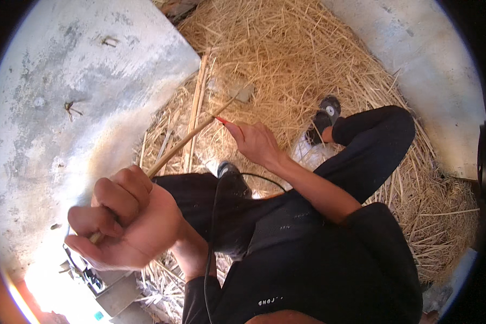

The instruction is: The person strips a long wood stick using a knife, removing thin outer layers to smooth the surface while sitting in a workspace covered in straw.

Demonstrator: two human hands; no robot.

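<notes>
A long, thin tan stick (pixel 186 139), which looks like cane or bamboo, slants up and to the right from my left hand (pixel 132 218). The fingers of that hand are wrapped round its lower end, and a bit of it shows by the thumb. The stick tapers to a fine tip above the straw. My right hand (pixel 256 143) is closed around a small red pointed thing (pixel 220 119), whose tip meets the stick along its upper part. Most of that red thing is hidden in the fingers, so its kind cannot be made out.
Loose straw (pixel 286 54) covers the floor between two pale, worn walls (pixel 81 48). Flat wooden strips (pixel 197 110) lie by the left wall. A black cable (pixel 213 216) runs down past my left forearm. My dark-trousered legs (pixel 370 137) are bent below my hands.
</notes>
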